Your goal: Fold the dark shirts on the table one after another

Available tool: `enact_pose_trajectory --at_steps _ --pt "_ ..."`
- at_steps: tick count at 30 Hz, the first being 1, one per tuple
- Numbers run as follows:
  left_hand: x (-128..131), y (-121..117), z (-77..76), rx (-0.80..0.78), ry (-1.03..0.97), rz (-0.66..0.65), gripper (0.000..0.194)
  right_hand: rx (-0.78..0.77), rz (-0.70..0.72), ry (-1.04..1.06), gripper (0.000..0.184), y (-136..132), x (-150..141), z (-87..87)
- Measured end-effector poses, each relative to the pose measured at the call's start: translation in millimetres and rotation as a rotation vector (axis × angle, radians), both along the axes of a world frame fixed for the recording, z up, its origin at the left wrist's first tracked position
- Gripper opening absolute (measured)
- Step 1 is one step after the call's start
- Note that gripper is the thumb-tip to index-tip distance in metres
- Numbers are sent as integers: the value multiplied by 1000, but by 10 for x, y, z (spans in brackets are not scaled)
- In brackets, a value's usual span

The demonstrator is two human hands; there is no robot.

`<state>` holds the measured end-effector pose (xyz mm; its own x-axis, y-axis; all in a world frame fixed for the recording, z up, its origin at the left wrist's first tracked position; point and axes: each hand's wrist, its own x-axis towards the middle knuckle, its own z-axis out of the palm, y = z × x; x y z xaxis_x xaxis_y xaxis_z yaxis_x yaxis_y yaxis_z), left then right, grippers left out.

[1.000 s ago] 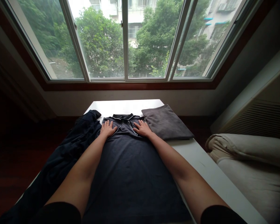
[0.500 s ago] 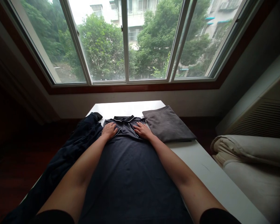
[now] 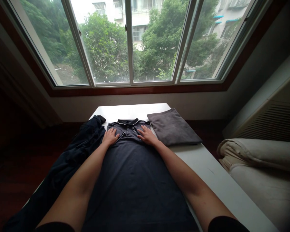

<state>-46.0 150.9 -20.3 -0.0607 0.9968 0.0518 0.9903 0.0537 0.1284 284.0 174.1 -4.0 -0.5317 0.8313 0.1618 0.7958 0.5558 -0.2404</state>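
A dark polo shirt (image 3: 134, 174) lies front side up along the white table (image 3: 207, 167), its collar toward the window and its sleeves folded inward over the chest. White piping edges the collar and sleeve hems. My left hand (image 3: 110, 136) rests open on the shirt's left side near a sleeve hem, fingers pointing away from me. On the opposite side, my right hand (image 3: 147, 135) lies open and flat over the other folded sleeve, fingers spread. Neither hand grips the fabric.
Crumpled dark clothing (image 3: 72, 154) runs along the table's left edge. A folded grey cloth (image 3: 174, 127) lies at the far right corner. Beyond the table is a window (image 3: 130, 48); a beige padded seat (image 3: 261, 158) stands at the right.
My left hand has slid slightly left and toward me on the shirt. My right hand has shifted only a little, and the shirt lies as before.
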Motion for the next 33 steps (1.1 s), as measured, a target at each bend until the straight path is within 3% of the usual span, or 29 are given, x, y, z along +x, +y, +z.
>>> enact_pose_trajectory --at_steps 3,8,14,23,29,33 --pt "22 3 3 -25 -3 22 74 -109 28 -60 67 -20 -38 -62" --pt "13 23 -20 -92 -3 18 79 -88 26 -55 68 -33 -47 -91" --pt "-16 -61 -99 77 -7 21 65 -54 18 -50 65 -31 -41 -104" --pt "12 -70 -46 -19 -23 11 68 -66 16 -11 59 6 -20 -130" --pt "18 -165 -18 127 -16 21 55 -56 22 2 55 7 -17 -134" --pt "27 -170 -28 122 -16 34 53 -66 15 8 54 6 -16 -130"
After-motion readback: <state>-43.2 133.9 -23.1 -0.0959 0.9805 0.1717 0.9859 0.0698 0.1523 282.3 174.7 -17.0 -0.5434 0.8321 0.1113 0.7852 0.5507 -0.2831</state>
